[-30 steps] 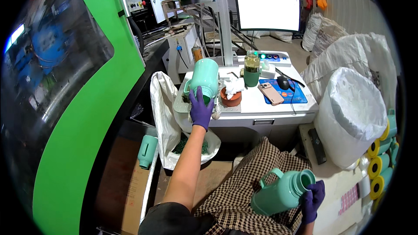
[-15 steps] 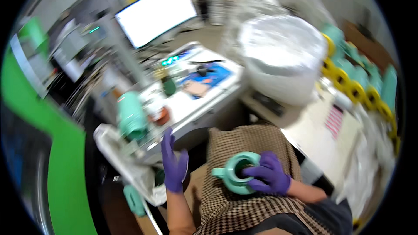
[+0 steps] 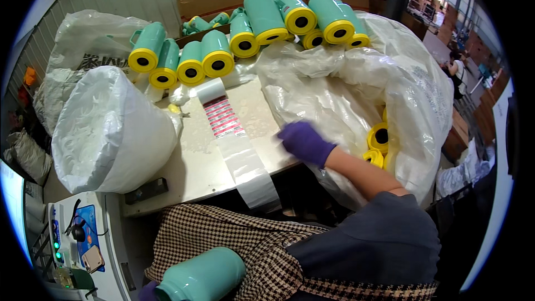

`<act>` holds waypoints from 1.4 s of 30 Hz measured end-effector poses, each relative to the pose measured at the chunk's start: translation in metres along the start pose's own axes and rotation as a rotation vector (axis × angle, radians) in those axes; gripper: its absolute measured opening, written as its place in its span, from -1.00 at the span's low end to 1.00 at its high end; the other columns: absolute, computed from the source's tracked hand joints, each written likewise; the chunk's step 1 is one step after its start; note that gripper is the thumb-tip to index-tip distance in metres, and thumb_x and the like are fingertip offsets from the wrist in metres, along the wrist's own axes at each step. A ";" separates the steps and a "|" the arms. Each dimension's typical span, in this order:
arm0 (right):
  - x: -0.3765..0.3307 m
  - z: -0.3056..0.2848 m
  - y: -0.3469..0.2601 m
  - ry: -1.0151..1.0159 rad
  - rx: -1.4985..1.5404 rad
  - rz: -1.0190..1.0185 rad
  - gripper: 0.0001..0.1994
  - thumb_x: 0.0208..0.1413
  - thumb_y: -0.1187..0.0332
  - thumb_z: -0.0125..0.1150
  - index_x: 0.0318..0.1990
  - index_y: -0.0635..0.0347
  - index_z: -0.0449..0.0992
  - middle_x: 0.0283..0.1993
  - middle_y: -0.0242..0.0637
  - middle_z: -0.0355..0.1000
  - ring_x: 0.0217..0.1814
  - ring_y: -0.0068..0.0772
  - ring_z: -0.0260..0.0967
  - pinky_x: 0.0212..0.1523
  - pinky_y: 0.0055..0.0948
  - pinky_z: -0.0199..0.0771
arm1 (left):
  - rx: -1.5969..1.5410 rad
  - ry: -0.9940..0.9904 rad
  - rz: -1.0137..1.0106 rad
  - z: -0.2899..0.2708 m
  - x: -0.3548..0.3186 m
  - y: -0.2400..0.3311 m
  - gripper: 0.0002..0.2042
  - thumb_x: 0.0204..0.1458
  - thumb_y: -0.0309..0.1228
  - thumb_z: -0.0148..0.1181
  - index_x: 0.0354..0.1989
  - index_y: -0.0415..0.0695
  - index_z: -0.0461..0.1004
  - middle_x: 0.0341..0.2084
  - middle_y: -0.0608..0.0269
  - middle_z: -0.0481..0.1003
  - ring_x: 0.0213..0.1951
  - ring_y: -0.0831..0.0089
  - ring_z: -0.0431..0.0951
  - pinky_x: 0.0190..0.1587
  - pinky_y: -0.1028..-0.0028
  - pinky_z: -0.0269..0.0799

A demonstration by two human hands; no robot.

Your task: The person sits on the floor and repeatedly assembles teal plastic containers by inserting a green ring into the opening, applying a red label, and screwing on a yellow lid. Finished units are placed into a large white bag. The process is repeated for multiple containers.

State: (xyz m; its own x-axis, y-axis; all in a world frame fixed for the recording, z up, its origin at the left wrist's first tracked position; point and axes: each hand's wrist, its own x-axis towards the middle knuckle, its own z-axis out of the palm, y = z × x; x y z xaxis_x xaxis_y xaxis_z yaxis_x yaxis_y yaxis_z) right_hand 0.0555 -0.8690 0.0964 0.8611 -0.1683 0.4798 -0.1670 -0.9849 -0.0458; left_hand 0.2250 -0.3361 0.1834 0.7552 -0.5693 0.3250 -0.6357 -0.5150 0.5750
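A mint-green thermos flask body [image 3: 203,276] lies tilted across my lap at the bottom of the view, its neck toward the lower left. Beside that neck my left hand [image 3: 149,291], in a purple glove, closes on the flask; most of the hand is hidden by it and the picture's edge. My right hand [image 3: 306,144], gloved in purple too, is stretched out over the table's right part, by a clear plastic bag [image 3: 312,92]. Motion smears its fingers, and nothing shows clearly in them. Yellow rings with black centres [image 3: 379,136] sit inside the bag.
Several green flasks with yellow bases [image 3: 217,58] lie along the table's back. A label roll [image 3: 223,114] trails over the front edge. At left stand a white sack [image 3: 117,134] of translucent pieces, a dark block [image 3: 146,190] and a white side table [image 3: 114,245].
The view has swung to the right. My right hand has left the flask's mouth and reached out over the table. My left hand, open and apart before, is now at the flask's neck; the flask has tipped over.
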 end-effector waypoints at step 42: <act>0.141 0.061 0.071 -0.305 0.690 0.479 -0.71 0.08 0.25 0.37 -0.14 0.26 0.59 -0.33 -0.36 0.54 -0.32 -0.54 0.44 -0.24 -0.47 0.47 | -0.798 0.873 -0.487 0.106 -0.102 -0.050 -0.58 0.47 -0.17 -0.35 0.18 -0.23 0.33 0.03 0.15 0.44 0.08 0.35 0.43 0.19 0.33 0.31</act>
State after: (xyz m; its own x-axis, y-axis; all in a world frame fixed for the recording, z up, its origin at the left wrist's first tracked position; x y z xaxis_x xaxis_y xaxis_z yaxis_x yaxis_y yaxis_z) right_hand 0.1948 -0.9653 0.1072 0.8797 -0.4749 0.0245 -0.3002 -0.5945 -0.7460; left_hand 0.1623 -0.3204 0.0417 0.9286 0.3329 0.1636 -0.2227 0.1474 0.9637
